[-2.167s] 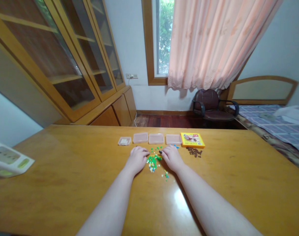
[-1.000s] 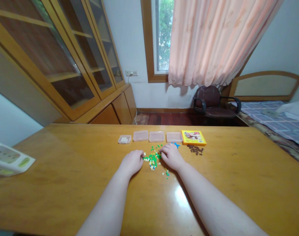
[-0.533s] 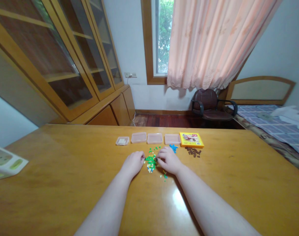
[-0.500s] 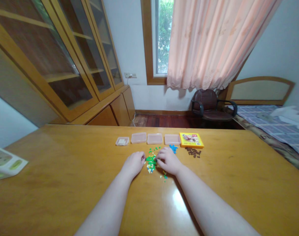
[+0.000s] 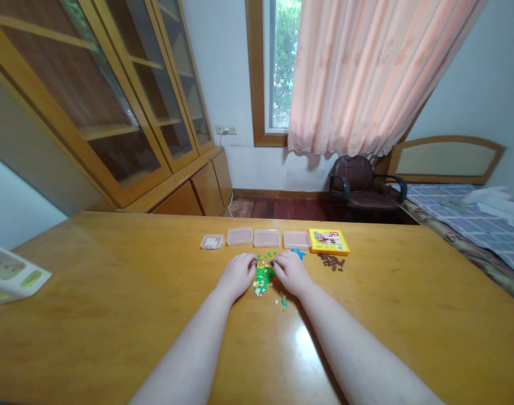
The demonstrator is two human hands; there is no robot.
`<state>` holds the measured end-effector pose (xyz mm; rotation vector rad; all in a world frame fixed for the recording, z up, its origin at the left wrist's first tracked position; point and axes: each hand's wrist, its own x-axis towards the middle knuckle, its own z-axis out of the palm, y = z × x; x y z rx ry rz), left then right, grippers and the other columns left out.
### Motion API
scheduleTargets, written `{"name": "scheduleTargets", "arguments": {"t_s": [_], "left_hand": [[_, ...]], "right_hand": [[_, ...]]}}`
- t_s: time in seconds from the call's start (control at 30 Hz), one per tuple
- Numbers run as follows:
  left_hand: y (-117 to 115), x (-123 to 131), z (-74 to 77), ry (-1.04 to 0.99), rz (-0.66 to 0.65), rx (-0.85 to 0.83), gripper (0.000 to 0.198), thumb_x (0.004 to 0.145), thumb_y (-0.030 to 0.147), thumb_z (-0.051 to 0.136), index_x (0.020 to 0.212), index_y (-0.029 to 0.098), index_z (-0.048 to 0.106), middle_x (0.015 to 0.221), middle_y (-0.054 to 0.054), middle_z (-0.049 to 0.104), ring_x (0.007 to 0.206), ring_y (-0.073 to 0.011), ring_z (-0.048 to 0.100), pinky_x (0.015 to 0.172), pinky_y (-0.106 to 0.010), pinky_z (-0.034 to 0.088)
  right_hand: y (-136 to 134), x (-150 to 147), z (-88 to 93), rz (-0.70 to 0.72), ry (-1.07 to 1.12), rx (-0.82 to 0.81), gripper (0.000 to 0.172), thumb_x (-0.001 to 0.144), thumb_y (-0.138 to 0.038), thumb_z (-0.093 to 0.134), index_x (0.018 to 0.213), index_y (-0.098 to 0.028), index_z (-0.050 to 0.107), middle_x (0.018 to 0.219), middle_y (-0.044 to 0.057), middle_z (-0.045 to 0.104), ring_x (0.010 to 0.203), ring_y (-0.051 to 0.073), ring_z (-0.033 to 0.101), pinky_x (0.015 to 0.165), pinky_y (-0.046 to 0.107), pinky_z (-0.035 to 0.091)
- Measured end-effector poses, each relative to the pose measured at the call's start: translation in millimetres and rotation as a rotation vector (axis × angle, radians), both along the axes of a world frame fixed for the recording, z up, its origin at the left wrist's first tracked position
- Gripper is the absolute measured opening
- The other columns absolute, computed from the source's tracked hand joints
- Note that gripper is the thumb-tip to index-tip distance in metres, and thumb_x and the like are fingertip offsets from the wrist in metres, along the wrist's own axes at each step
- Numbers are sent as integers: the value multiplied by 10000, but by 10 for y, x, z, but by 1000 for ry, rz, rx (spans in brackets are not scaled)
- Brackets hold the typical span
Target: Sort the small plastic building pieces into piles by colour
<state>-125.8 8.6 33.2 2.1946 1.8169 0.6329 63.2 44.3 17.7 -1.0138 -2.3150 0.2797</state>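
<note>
A mixed pile of tiny green, white and yellow plastic pieces (image 5: 263, 277) lies on the table between my hands. My left hand (image 5: 238, 273) rests at the pile's left edge, its fingers curled inward and pressed together. My right hand (image 5: 291, 273) is on the other side, with thumb and fingertips pinched near the pile's upper right edge. Whatever either hand holds is too small or too hidden to make out. Several loose green pieces (image 5: 269, 255) are scattered just beyond the fingertips. Blue pieces (image 5: 298, 253) form a heap past my right hand, partly covered by it.
Shallow clear plastic trays (image 5: 240, 237) stand in a row at the back, the small left tray (image 5: 211, 242) holding white pieces. Right of them lie a yellow box (image 5: 329, 241) and brown pieces (image 5: 331, 262). A few mixed pieces (image 5: 284, 302) lie nearer me. A white-green object (image 5: 16, 274) stands far left.
Both hands have moved slightly away from me, up along the sides of the pile. The right fingertips have left the middle of the pile for its upper edge.
</note>
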Motion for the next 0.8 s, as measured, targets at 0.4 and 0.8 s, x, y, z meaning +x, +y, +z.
{"name": "scheduleTargets", "arguments": {"t_s": [0.4,0.8], "left_hand": [[2,-76,-15,42,49,91,288,758,80,437,927,198,638,956,-31,642,941,-175,541,880,-317,403],[-74,-373,153,188,34,21,271,795,148,491,794,281,727,958,-26,643,982,-207,492,897,-378,347]], "right_hand": [[56,65,-46,-104,69,-46,270,902,-213,379,928,-160,643,862,57,658,827,187,530,747,292,357],[-28,29,29,43,-76,4,280,851,-252,500,1108,-208,604,1091,79,611,1047,222,446,963,405,264]]}}
